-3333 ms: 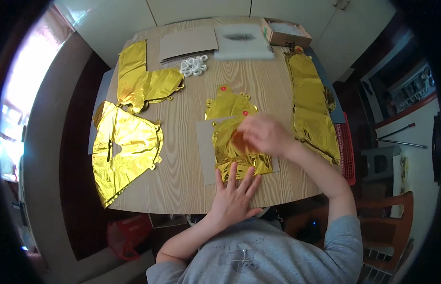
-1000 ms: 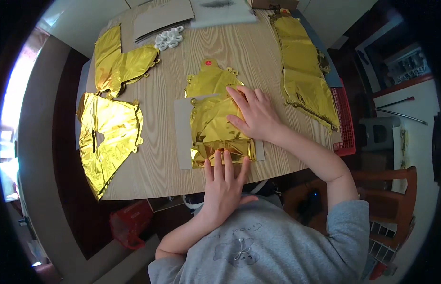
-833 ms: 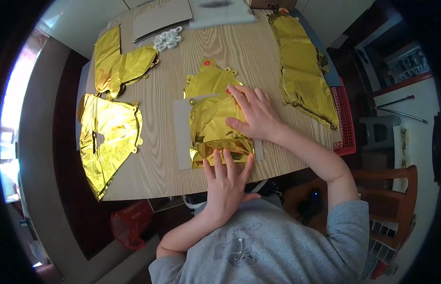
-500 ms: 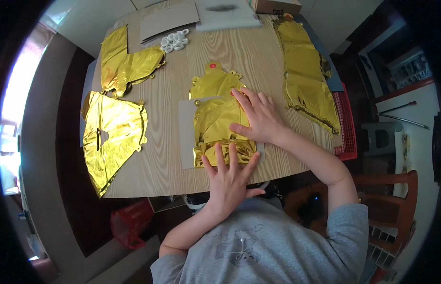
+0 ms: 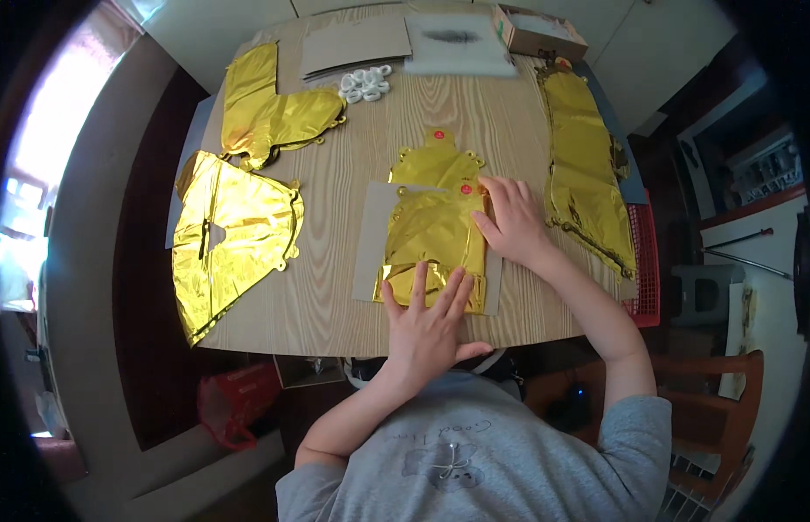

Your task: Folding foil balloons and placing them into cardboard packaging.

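A gold foil balloon [image 5: 429, 230], folded flat, lies on a grey card [image 5: 370, 252] in front of me. Small rings and red dots show along its upper part. My left hand [image 5: 424, 335] rests on the lower folded band, its fingers spread and pressing down. At the balloon's right edge is my right hand [image 5: 516, 222], thumb and forefinger apart, fingertips touching the foil. That hand is slightly bent and encloses nothing visible. Whether the foil edge is lifted under its fingertips is hard to see.
Left on the table are two more gold foil pieces, one bent [image 5: 248, 113] and one wide [image 5: 235, 239]. A long gold stack [image 5: 579, 157] lies right, beside a red basket [image 5: 647, 261]. White rings [image 5: 366, 84], cardboard sheets [image 5: 353, 45], a translucent sheet [image 5: 457, 52] and a box [image 5: 540, 33] sit far back.
My right hand has slid from the top of the foil to its right edge, with its fingers drawn in. The left hand still presses the lower band. The whole view has shifted.
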Demonstrator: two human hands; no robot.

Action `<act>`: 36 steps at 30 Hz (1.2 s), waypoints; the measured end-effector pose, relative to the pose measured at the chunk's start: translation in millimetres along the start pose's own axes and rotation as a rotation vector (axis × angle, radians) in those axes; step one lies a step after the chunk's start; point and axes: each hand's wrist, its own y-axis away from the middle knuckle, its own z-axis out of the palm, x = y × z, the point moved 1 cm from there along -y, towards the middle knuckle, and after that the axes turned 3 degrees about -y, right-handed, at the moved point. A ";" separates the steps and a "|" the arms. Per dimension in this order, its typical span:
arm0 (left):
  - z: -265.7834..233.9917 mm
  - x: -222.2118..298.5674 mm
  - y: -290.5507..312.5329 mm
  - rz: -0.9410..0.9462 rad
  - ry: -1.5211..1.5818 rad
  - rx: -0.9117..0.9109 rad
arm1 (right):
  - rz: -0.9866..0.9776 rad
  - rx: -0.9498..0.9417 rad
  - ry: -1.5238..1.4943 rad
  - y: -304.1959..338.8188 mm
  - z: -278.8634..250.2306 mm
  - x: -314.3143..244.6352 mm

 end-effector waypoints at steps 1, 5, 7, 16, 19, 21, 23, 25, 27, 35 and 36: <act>-1.5 -4.4 -1.5 -0.011 0.026 -0.022 | 0.014 -0.003 0.023 -1.5 -0.5 1.5; 2.2 -19.9 -1.9 -0.021 0.043 0.021 | 0.018 -0.031 0.133 -1.5 -2.0 -8.4; 0.4 -22.8 -1.9 -0.033 0.044 0.028 | 0.020 -0.055 0.150 -1.8 -2.7 -10.7; -0.1 -30.5 -6.0 -0.053 -0.022 0.012 | 0.049 0.056 0.000 -4.1 -0.1 -0.3; 1.4 -28.8 -6.7 -0.055 -0.034 0.017 | 0.139 0.081 -0.218 -10.3 2.0 15.6; 4.8 -28.3 -6.4 -0.068 -0.058 0.018 | 0.197 -0.065 -0.264 -17.9 -7.6 20.2; 5.8 -26.3 -6.8 -0.093 -0.069 0.008 | 0.230 -0.169 -0.304 -23.0 -15.1 21.7; 5.5 -25.3 -7.2 -0.110 -0.068 0.009 | 0.238 -0.231 -0.336 -25.5 -19.8 22.1; 4.9 -24.1 -7.0 -0.126 -0.054 0.019 | 0.262 -0.252 -0.359 -26.9 -24.0 21.2; 0.6 -22.7 -7.4 -0.145 -0.055 -0.021 | 0.413 -0.501 -0.590 -39.3 -40.0 19.5; 1.0 -22.2 -7.8 -0.141 -0.051 -0.024 | 0.376 -0.475 -0.592 -37.5 -37.7 22.9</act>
